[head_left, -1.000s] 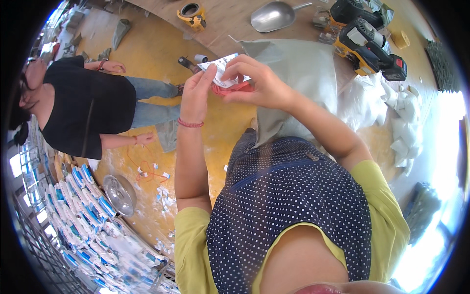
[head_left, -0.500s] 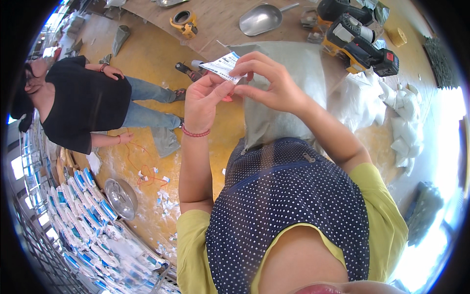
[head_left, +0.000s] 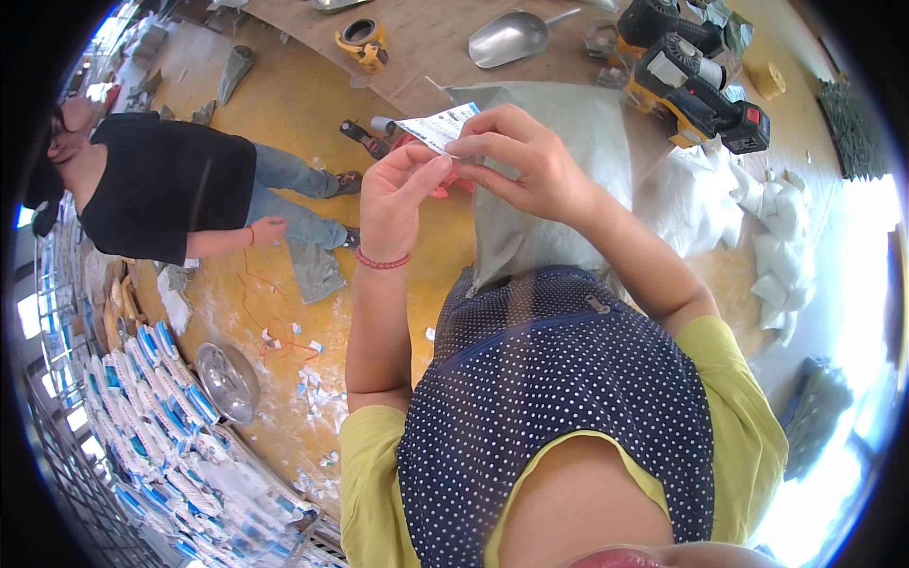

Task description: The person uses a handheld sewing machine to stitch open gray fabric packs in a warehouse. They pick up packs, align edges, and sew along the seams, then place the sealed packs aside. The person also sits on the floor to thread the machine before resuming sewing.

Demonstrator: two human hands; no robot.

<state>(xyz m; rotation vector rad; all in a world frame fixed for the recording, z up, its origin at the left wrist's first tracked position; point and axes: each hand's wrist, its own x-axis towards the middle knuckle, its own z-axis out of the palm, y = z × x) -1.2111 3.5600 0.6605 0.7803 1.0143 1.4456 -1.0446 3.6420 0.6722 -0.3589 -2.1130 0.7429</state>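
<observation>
My left hand [head_left: 405, 183] pinches the near edge of a small white printed paper label [head_left: 440, 128] with blue marks at one corner. From the other side my right hand [head_left: 525, 159] grips the same label between thumb and fingers. Something thin and red [head_left: 440, 192] shows just below the hands; I cannot make out what it is. Right behind them stands a large pale grey woven sack [head_left: 568, 133], its near edge against my dotted apron [head_left: 559, 379].
A work table [head_left: 417, 57] at the far side bears a metal scoop [head_left: 508, 40], a yellow tape dispenser [head_left: 362, 45] and yellow-black power tools [head_left: 696, 90]. White sacks [head_left: 781, 227] lie right. Left are a person in black [head_left: 170, 189], a metal basin [head_left: 228, 381] and stacked white-blue packets [head_left: 161, 398].
The label has turned a little between my hands, and my right fingers have drawn closer together on it. The person at left has bent the near arm, raising that hand toward the legs.
</observation>
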